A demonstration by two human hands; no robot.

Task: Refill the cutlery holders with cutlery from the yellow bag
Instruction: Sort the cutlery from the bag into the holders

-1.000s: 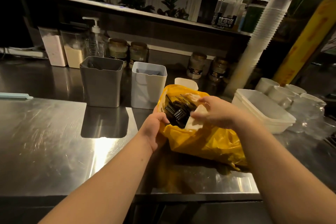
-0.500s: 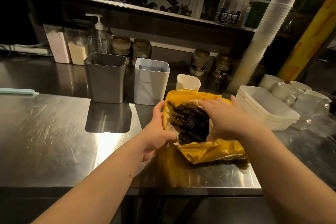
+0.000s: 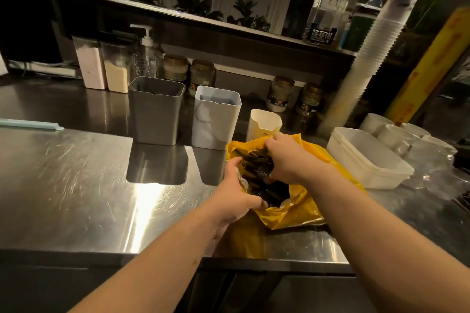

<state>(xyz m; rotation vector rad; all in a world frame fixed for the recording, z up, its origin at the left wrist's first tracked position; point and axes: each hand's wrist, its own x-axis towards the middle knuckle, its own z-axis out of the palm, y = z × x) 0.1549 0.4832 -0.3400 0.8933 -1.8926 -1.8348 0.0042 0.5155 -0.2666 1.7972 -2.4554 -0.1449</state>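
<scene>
A yellow plastic bag [image 3: 302, 208] lies open on the steel counter [image 3: 76, 185], holding a pile of black cutlery [image 3: 256, 168]. My left hand [image 3: 236, 190] grips the bag's left edge and holds the mouth open. My right hand [image 3: 284, 157] reaches into the bag from the right, its fingers curled round a bunch of the black cutlery. Behind the bag stand three holders: a grey one [image 3: 155, 112], a white one [image 3: 216, 119] and a smaller cream one [image 3: 264, 124]. What is inside the holders is mostly hidden.
White lidded tubs [image 3: 368, 160] sit right of the bag, with white cups [image 3: 396, 134] and glassware [image 3: 437, 173] beyond. A tall stack of paper cups [image 3: 368, 53] leans at the back right. Jars, canisters and a pump bottle [image 3: 146, 53] line the back wall.
The bag's mouth has been pulled wider and its pale inner wrapper is gone from view. My right hand has gone deeper in and closed on the cutlery. The camera tilted down slightly.
</scene>
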